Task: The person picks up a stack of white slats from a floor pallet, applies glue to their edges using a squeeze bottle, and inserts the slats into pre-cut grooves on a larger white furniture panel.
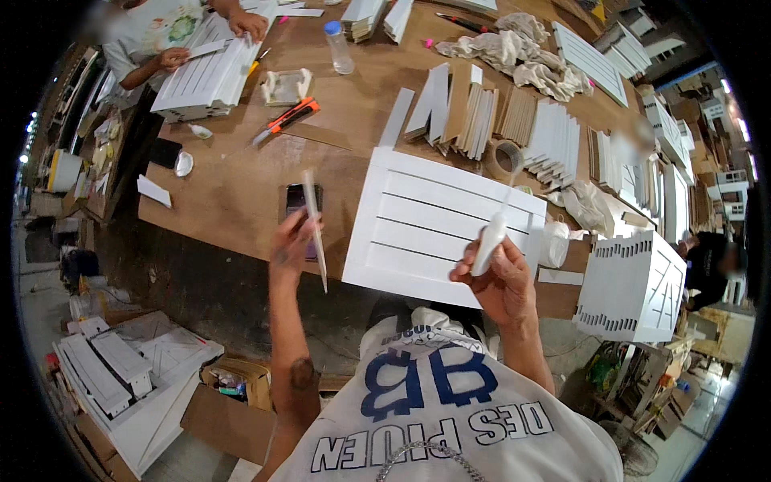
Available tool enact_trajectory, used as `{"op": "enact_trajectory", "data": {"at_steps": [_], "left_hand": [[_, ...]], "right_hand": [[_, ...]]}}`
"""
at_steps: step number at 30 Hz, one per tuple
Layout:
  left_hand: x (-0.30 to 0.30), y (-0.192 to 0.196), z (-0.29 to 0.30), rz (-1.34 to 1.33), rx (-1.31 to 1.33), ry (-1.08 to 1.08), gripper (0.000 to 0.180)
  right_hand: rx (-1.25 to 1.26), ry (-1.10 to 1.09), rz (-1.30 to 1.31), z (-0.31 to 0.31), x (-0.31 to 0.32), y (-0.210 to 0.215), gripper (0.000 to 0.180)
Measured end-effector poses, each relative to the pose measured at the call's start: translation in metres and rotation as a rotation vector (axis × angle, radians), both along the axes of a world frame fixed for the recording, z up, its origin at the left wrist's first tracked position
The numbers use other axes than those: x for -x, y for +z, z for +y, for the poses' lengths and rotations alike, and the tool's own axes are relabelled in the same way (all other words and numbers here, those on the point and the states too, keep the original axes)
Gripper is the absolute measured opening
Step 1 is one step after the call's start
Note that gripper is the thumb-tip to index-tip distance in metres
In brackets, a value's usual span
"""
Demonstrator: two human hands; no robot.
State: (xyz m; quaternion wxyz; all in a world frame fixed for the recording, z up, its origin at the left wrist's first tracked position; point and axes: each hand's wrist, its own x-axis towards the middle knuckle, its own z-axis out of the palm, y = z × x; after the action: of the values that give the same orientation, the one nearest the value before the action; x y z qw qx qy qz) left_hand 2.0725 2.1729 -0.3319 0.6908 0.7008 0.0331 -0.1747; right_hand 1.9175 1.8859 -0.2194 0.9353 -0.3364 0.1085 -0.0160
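Shows a bare stretch of tabletop [217,201] left of the phone [292,195], running back toward the orange-and-black cutter [287,119]. Leaves less room behind the grooved white panel [434,217], with stacked strips [480,116] close to its far edge, and little at its right, with a crumpled cloth [589,205] near. Has the panel lying flat along the near edge of the tabletop.

Grips a slim white strip [318,241] in the left hand [295,237], fingers pinched around the middle; holds it nearly upright in view, in front of the phone and just left of the panel, lower end showing past the near edge. Grips a white squeeze bottle [489,245] in the right hand [504,281], above the panel, fingers closed around the body, thin nozzle pointing toward the far side.

Cannot tell how full the squeeze bottle is, given opaque walls. Includes a clear bottle with a blue cap [340,58], upright farther back, contents unclear. Includes also, low at left, an open cardboard box [225,426] with small mixed items inside, too small to make out.
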Motion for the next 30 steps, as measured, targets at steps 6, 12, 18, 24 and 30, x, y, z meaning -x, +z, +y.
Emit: {"op": "enact_trajectory", "data": {"at_steps": [6,12,18,24,30], "left_hand": [[-0.049,-0.022,-0.045,-0.288,-0.409,-0.282,0.034],[-0.052,-0.053,-0.074,0.069,-0.085,-0.071,0.034],[-0.083,-0.089,-0.040,0.211,-0.179,-0.068,0.031],[-0.080,-0.053,-0.054,-0.378,-0.805,-0.301,0.029],[-0.017,0.042,-0.101,-0.393,-0.053,-0.391,0.042]], "right_hand": [[0.021,-0.133,0.098,-0.013,0.034,-0.020,0.033],[0.017,-0.213,0.144,-0.028,0.056,-0.021,0.033],[-0.049,-0.169,0.008,-0.028,0.056,-0.030,0.029],[-0.076,-0.251,0.021,-0.032,0.062,-0.025,0.030],[-0.083,-0.196,0.125,-0.030,0.065,-0.019,0.032]]}}
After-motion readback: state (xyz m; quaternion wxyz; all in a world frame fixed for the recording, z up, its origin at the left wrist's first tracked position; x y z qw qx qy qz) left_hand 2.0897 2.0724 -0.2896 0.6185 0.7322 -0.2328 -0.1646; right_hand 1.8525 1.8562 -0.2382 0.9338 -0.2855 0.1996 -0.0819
